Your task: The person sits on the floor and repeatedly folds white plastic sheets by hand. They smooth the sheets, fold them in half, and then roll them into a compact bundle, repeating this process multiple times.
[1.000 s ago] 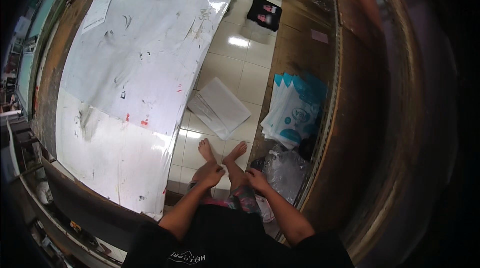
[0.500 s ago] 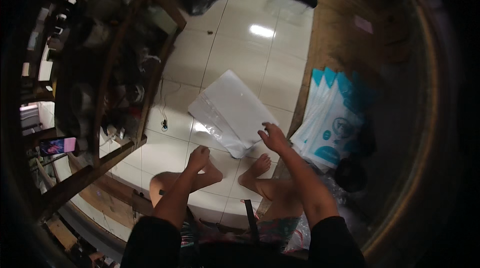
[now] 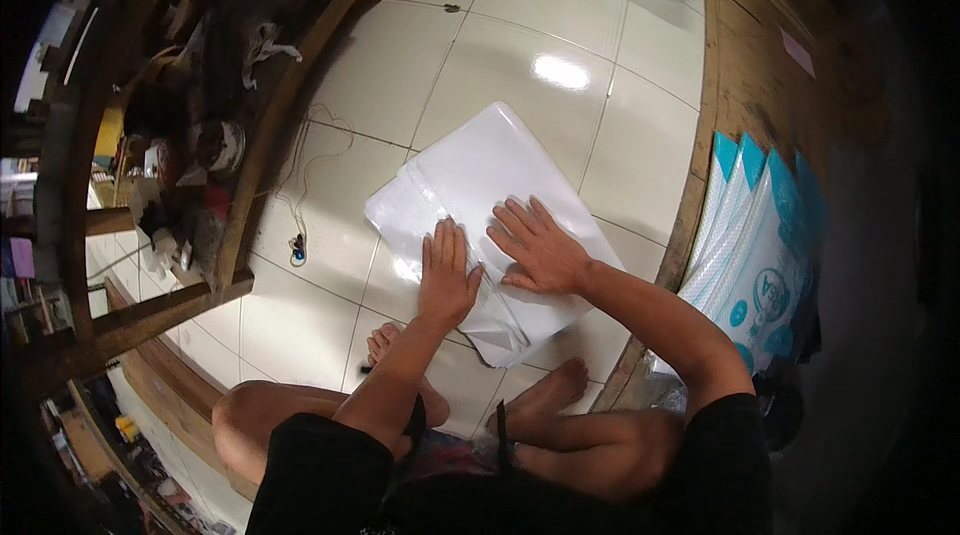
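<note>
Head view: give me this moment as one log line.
left hand: open, flat on white plastic packet | right hand: open, spread on same packet | packet: on tiled floor | right side: blue-and-white bags on wooden surface

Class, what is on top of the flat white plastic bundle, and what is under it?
The left hand and right hand lie on the bundle. Glossy cream floor tiles surround it; anything directly beneath is hidden.

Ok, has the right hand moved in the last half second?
Yes: the right hand has shifted left, away from the wooden board, from the white package's right edge to spread over its middle.
</note>
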`<state>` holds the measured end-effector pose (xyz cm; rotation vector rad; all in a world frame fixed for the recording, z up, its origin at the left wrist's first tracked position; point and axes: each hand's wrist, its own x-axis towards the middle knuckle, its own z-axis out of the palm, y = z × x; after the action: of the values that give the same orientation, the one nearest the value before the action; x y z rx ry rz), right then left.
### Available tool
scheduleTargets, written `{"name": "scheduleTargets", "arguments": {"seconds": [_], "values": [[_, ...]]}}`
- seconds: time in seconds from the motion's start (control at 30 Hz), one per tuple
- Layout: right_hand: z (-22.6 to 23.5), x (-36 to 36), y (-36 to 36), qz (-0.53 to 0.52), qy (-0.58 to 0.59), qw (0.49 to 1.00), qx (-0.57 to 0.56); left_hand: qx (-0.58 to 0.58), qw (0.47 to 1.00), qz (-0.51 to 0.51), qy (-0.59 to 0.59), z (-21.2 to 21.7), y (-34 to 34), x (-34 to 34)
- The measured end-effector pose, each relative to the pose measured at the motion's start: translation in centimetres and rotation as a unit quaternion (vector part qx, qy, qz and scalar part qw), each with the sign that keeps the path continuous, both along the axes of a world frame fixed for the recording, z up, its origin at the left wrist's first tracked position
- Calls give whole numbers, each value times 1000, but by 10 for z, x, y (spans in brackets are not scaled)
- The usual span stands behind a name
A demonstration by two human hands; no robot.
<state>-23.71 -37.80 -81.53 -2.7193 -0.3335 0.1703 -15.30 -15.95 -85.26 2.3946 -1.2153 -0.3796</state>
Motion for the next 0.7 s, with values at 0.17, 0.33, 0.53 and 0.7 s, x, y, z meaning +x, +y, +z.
{"name": "scheduleTargets", "arguments": {"seconds": [0.17, 0.33, 0.53, 0.7], "values": [[-19, 3, 7, 22, 23, 999, 8, 77, 997, -8, -16, -10, 5, -8], [-23, 1, -5, 34, 50, 998, -32, 88, 996, -8, -17, -10, -8, -9], [0, 33, -48, 75, 124, 986, -87, 44, 999, 25, -14, 1, -47, 11], [0, 35, -29, 119, 143, 975, -122, 29, 995, 97, -5, 2, -36, -9]]}}
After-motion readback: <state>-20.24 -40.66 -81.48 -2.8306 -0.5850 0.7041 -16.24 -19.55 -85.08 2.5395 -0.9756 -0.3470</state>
